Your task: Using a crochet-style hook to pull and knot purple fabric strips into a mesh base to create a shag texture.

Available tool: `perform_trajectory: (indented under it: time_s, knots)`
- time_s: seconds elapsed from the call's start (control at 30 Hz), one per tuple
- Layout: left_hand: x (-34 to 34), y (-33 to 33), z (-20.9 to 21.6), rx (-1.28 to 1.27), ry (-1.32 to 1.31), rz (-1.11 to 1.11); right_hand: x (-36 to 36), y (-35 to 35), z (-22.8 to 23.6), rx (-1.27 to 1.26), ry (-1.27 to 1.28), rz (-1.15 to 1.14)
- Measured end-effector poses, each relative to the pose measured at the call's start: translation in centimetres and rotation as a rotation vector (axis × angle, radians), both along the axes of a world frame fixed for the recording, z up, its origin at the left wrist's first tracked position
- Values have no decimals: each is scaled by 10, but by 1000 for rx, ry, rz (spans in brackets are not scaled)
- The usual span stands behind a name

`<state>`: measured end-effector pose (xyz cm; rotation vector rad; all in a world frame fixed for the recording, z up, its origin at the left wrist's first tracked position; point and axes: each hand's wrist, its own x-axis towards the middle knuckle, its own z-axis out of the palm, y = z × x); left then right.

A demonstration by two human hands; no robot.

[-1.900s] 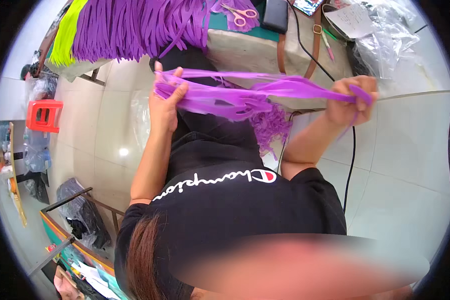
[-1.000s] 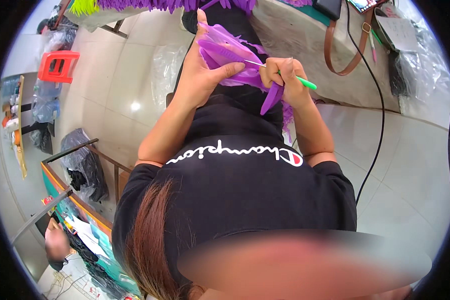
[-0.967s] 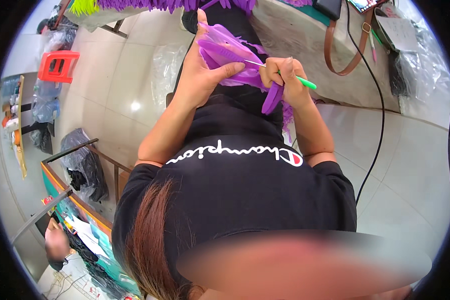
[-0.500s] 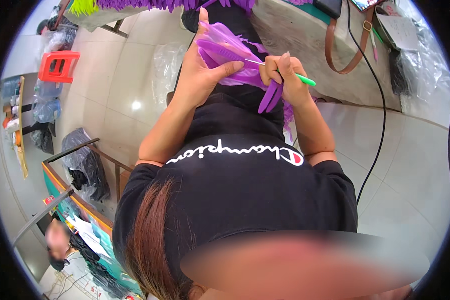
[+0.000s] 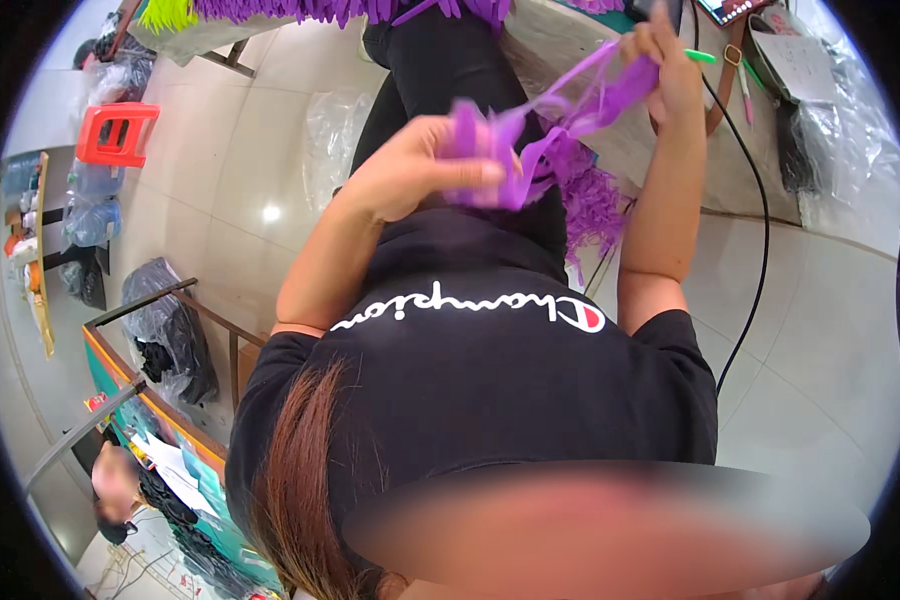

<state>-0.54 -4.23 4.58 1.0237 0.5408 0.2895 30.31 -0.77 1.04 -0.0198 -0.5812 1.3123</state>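
My left hand (image 5: 420, 165) is closed around a soft, glossy purple rubbery piece (image 5: 463, 135), smeared by motion. From it a thin purple sheet (image 5: 595, 112) with strips and gaps stretches up to the right. My right hand (image 5: 678, 85), raised at the upper right, grips the far end of that sheet. A thin tool's green handle (image 5: 700, 56) sticks out of the same hand; its metal tip is hidden. Below the sheet, a heap of shredded purple scraps (image 5: 592, 205) shows beside my right thigh.
Purple pieces (image 5: 300, 10) and lime-green pieces (image 5: 168, 14) lie along the table edge ahead. On the right are a brown strap (image 5: 732, 75), a black cable (image 5: 765, 215) and clear plastic wrapping (image 5: 860, 130). A red stool (image 5: 118, 134) stands left; another person (image 5: 118, 480) sits lower left.
My right hand has swung up and right with the green-handled tool, pulling the purple sheet out long. My left hand has come slightly nearer my body and its fingers have closed more.
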Motion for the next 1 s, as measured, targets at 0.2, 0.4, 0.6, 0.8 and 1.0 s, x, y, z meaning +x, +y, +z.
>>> perform_trajectory:
  time_s: [0.2, 0.4, 0.6, 0.8, 1.0]
  knots:
    - [19, -4, -19, 55, -136, 545, -86, -75, 25, 133, -984, -69]
    - [28, -6, -12, 79, -155, 671, -115, -90, 19, 319, -1371, -513]
    - [24, -8, -12, 114, -154, 660, -116, -88, 17, 341, -1454, -594]
    - [22, -8, -14, 110, -161, 642, -119, -89, 18, 382, -1495, -628]
    - [22, -9, -13, 136, -154, 663, -122, -90, 21, 369, -1575, -663]
